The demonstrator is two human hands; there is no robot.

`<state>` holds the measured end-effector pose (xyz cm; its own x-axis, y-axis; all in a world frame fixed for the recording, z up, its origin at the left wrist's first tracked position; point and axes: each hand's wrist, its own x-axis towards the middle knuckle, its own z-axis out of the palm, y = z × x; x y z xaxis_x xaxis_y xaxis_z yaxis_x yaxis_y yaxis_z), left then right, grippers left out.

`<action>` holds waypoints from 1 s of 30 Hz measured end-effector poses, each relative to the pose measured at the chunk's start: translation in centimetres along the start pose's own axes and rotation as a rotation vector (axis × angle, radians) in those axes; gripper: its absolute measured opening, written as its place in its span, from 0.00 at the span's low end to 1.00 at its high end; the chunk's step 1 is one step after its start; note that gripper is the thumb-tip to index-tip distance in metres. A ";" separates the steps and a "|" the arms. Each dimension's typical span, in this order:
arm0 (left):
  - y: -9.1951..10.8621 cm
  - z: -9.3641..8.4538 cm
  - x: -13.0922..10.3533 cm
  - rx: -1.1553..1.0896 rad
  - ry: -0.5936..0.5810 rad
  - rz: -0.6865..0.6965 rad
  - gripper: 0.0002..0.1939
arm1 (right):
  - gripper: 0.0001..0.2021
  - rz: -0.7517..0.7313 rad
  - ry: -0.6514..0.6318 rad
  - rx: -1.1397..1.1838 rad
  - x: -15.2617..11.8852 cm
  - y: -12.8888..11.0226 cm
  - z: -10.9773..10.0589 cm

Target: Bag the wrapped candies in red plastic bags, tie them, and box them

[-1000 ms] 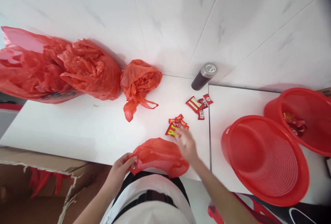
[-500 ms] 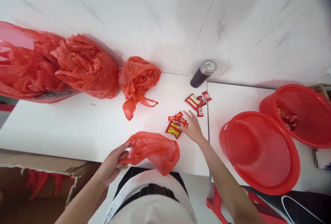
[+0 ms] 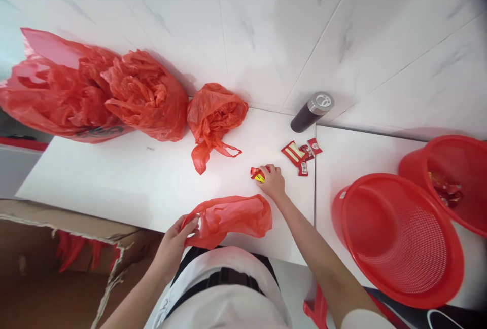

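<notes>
the left hand [image 3: 173, 245] pinches the left end of a thin, translucent red plastic bag [image 3: 236, 215]. the bag's long axis runs left to right, close to the body. the right hand [image 3: 274, 184] is closed narrowly around a cluster of small, glossy red and yellow wrapped packets [image 3: 259, 176] (lift from the surface cannot be confirmed). this cluster is over the white, flat tabletop [image 3: 152, 187], just beyond the bag's right end, and nearer the right hand. a second group of red wrapped packets [image 3: 294, 152] lies farther right.
</notes>
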<state>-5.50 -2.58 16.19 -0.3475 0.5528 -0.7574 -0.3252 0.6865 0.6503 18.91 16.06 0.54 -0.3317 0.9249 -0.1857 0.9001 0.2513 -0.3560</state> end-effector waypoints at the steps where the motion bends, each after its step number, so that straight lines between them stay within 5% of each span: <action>1: -0.1 0.2 -0.1 -0.008 -0.005 -0.006 0.20 | 0.25 0.007 -0.008 0.007 0.4 -0.2 -0.3; 10: -0.3 1.3 0.5 -0.085 -0.017 0.018 0.20 | 0.14 0.042 -0.113 0.214 3.1 -2.1 -2.9; 14: 0.1 2.5 0.5 -0.185 -0.104 0.053 0.23 | 0.13 0.070 -0.160 0.410 1.2 -1.7 -6.1; 17: 0.3 3.5 0.3 -0.144 -0.152 0.075 0.27 | 0.13 -0.052 -0.382 0.788 -2.6 -3.0 -7.4; 19: 0.6 4.1 0.0 -0.050 -0.209 0.119 0.30 | 0.11 -0.145 -0.640 1.058 -5.2 -5.1 -6.9; 21: 0.9 4.6 -0.6 0.048 -0.311 0.185 0.31 | 0.10 -0.134 -0.746 1.113 -6.9 -7.7 -5.7; 25: 1.4 4.7 -1.6 0.159 -0.437 0.234 0.30 | 0.16 0.047 -0.565 0.951 -8.0 -11.0 -4.0; 28: 1.4 3.6 -1.4 0.180 -0.302 0.223 0.35 | 0.28 0.019 -0.413 0.789 -8.6 -10.0 -5.1; 30: 1.3 2.4 -0.9 0.222 -0.146 0.232 0.36 | 0.23 -0.015 -0.262 0.712 -8.7 -7.8 -6.2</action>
<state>-3.49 -1.00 17.60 -0.2555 0.7568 -0.6017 -0.0474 0.6118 0.7896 16.52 7.82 10.61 -0.4783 0.8027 -0.3561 0.5248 -0.0639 -0.8488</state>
